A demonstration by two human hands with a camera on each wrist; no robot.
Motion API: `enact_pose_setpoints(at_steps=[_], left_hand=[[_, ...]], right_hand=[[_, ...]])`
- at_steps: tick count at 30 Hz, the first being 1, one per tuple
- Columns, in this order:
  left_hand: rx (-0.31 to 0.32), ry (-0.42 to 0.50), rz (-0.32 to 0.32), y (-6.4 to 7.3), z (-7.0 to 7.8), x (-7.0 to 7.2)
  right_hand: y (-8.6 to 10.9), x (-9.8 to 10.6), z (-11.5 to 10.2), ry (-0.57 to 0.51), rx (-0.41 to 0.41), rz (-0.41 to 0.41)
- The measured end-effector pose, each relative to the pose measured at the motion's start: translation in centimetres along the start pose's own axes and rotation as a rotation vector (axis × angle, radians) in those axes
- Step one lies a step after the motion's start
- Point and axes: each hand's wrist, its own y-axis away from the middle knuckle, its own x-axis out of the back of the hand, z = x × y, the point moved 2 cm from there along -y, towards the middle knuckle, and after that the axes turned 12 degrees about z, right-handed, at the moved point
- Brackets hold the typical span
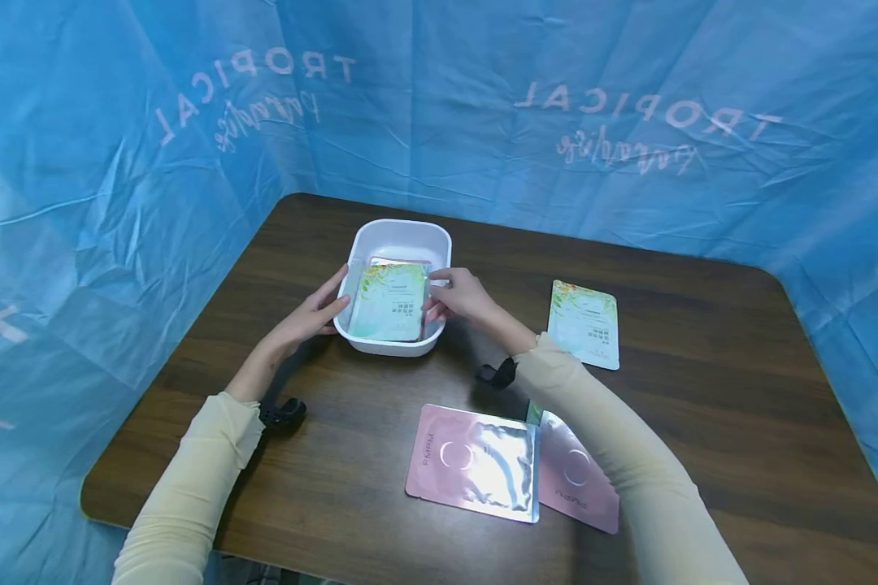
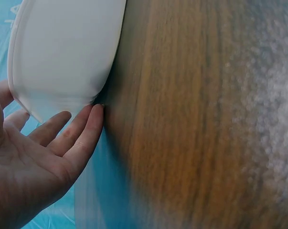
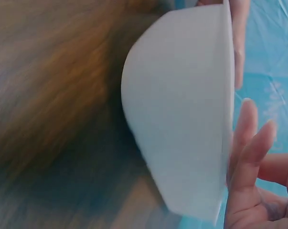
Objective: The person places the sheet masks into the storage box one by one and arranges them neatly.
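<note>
A white plastic basin (image 1: 391, 348) stands on the table toward the back left. Inside lies a pale green sheet-mask packet (image 1: 389, 302), with a pinkish edge of another packet showing beneath it. My left hand (image 1: 310, 318) touches the basin's left side, thumb at the rim and fingers lightly bent against the outer wall, as the left wrist view also shows with the basin wall (image 2: 67, 47). Over the right rim reaches my right hand (image 1: 462, 294), its fingertips beside the packet's right edge. Loosely extended fingers (image 3: 251, 148) show past the rim in the right wrist view; the thumb is hidden there.
Another green packet (image 1: 584, 325) lies to the right on the brown wooden table (image 1: 702, 390). Nearer the front are a pink packet (image 1: 475, 463) and a second pink packet (image 1: 576, 479), partly under the right sleeve (image 1: 629, 439). A blue printed curtain (image 1: 439, 106) surrounds the table.
</note>
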Motion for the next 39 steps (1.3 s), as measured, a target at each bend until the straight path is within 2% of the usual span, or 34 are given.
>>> enact_pose_setpoints(at_steps=[5,10,13,17,22,26,31,36,39], left_hand=[[0.000,-0.005,0.005,-0.1,-0.3,0.0],[0.021,-0.003,0.003,-0.1,0.1,0.0],[0.030,0.009,-0.009,0.4,1.1,-0.2],[0.025,0.012,-0.017,1.0,2.1,-0.3],[0.016,0.007,-0.010,0.3,0.7,-0.1],[0.007,0.005,-0.006,-0.2,-0.1,0.1],[-0.002,-0.004,0.005,-0.2,-0.1,0.3],[-0.003,-0.013,0.007,-0.3,-0.2,0.2],[0.000,-0.012,-0.003,-0.2,-0.3,0.1]], right_hand=[[1.0,3.0,0.5,-0.054,0.036,0.031],[2.6,6.8,1.8,-0.071,0.068,0.112],[3.9,8.8,3.4,-0.001,0.067,0.145],[5.9,10.1,6.0,0.179,0.099,0.084],[8.7,9.7,8.4,0.378,0.257,-0.112],[10.6,8.7,9.0,0.473,0.401,-0.196],[12.4,7.0,9.0,0.628,0.512,-0.234],[13.3,5.8,9.3,0.848,0.584,-0.215],[13.5,5.5,9.6,0.880,0.599,-0.217]])
